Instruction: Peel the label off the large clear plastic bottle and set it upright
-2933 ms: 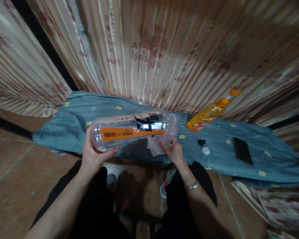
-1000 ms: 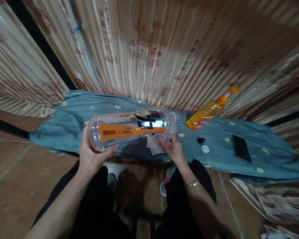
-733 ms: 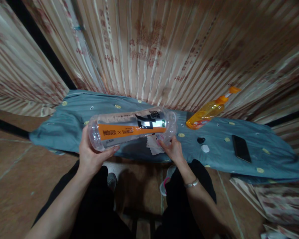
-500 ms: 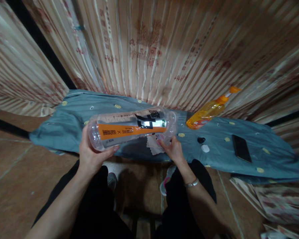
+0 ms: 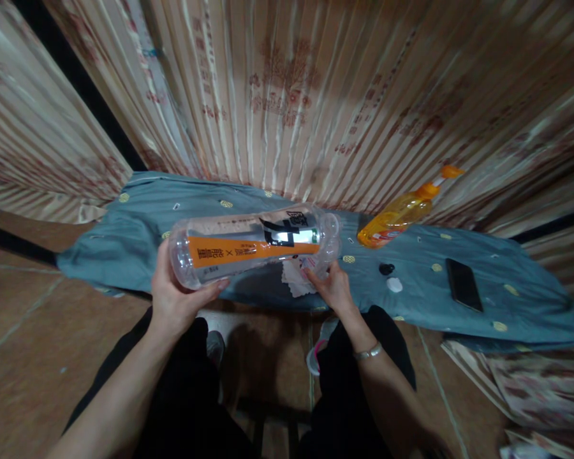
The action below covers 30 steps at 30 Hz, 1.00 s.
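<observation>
A large clear plastic bottle (image 5: 253, 245) with an orange and black label lies sideways in the air above a blue-grey cloth (image 5: 138, 229). My left hand (image 5: 175, 296) cups its bottom end at the left, fingers wrapped under it. My right hand (image 5: 332, 287) is closed at the neck end on the right, fingertips pinched at the mouth of the bottle beside a small pale cloth (image 5: 294, 280). What the fingertips pinch is hidden.
On the blue-grey cloth stand an orange pump bottle (image 5: 402, 213), a small black cap (image 5: 386, 269), a small white piece (image 5: 395, 285) and a dark phone (image 5: 463, 285). Striped curtains (image 5: 316, 95) hang behind. Brown floor tiles (image 5: 29, 357) lie to the left.
Almost nothing differs. Both hands keep their hold on the bottle; the view has shifted very slightly.
</observation>
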Each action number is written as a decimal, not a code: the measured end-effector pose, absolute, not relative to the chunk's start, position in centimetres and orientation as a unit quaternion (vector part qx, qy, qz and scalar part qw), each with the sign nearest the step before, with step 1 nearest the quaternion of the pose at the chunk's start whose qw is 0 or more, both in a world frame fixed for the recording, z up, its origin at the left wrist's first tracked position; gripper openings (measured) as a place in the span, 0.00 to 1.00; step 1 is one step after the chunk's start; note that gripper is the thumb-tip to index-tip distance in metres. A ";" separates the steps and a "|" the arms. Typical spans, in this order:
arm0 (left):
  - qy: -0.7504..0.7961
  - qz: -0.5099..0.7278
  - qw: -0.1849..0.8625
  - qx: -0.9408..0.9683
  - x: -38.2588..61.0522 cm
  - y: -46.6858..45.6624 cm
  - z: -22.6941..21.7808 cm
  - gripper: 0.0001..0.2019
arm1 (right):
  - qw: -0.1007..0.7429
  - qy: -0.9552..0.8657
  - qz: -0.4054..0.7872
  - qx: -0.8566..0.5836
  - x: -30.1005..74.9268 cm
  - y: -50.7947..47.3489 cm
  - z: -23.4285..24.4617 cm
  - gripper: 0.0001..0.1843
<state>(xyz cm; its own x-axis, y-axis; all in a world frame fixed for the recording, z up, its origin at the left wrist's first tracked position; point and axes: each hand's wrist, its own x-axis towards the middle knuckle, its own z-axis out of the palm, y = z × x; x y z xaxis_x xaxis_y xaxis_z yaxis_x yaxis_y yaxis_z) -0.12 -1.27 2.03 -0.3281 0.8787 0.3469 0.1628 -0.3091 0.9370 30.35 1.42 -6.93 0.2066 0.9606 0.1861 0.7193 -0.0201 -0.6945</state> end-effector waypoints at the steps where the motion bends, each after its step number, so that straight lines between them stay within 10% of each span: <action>1: 0.516 0.631 0.284 0.505 -0.1 -1.3 2.0 0.43 | 0.352 -0.606 0.170 -0.693 30.3 1.4 -6.9 0.24; 30: 0.503 0.639 0.257 0.522 0.0 -1.2 1.8 0.42 | 0.357 -0.603 0.171 -0.693 30.4 1.4 -7.0 0.22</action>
<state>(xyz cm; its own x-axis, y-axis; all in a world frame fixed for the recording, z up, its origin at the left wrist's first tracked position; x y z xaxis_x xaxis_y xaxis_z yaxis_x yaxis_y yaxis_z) -0.04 -1.20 1.83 -0.3233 0.8536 0.4085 0.1969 -0.3616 0.9113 30.36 1.38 -7.03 0.2140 0.9575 0.1932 0.7131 -0.0180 -0.7008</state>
